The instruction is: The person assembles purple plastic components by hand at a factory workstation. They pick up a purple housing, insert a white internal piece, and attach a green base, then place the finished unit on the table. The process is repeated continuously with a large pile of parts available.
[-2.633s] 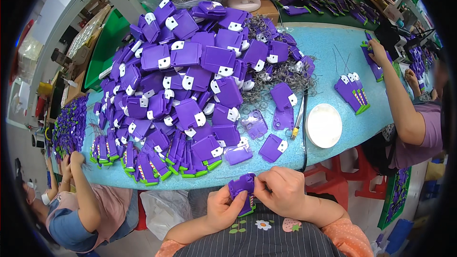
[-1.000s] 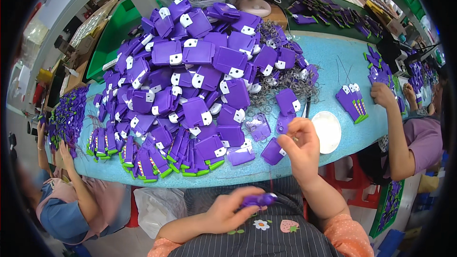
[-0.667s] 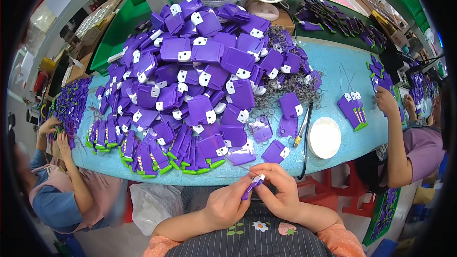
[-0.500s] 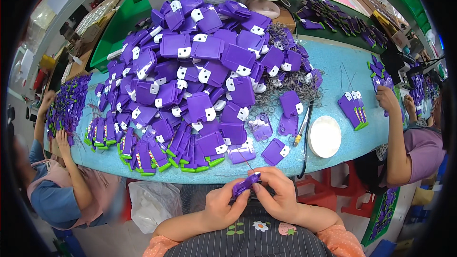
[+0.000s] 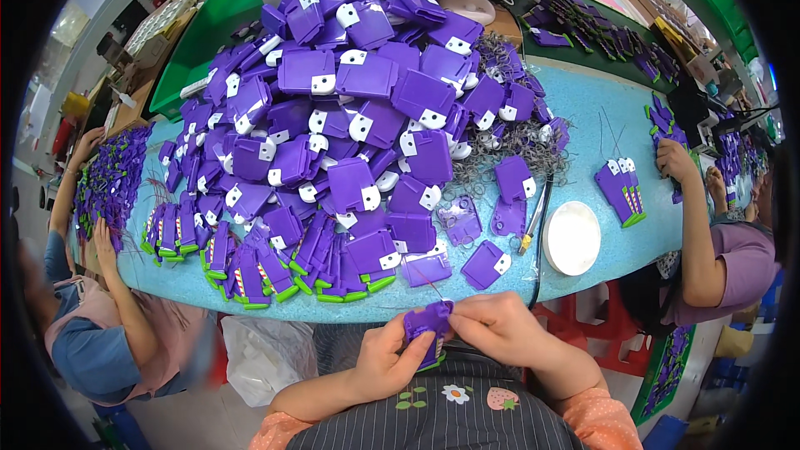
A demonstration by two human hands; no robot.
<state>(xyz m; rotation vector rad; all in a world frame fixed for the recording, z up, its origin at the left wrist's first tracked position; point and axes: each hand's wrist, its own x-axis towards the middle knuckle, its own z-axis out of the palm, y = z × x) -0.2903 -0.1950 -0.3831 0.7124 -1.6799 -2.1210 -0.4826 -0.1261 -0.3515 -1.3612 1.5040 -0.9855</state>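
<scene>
Left hand (image 5: 385, 360) and right hand (image 5: 497, 327), fingers closed, jointly pinch a flat, glossy purple plastic tag (image 5: 427, 327) between them.

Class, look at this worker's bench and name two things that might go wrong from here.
1. The tall heap of purple cases leans toward the table edge; pieces may slide off.
2. Both hands, left hand and right hand, pinch one purple piece over the lap, off the table; if dropped, it may fall to the floor.

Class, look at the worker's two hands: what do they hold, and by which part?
Both hold one small purple plastic piece: the left hand grips its lower end, and the right hand pinches its upper right edge.
</scene>
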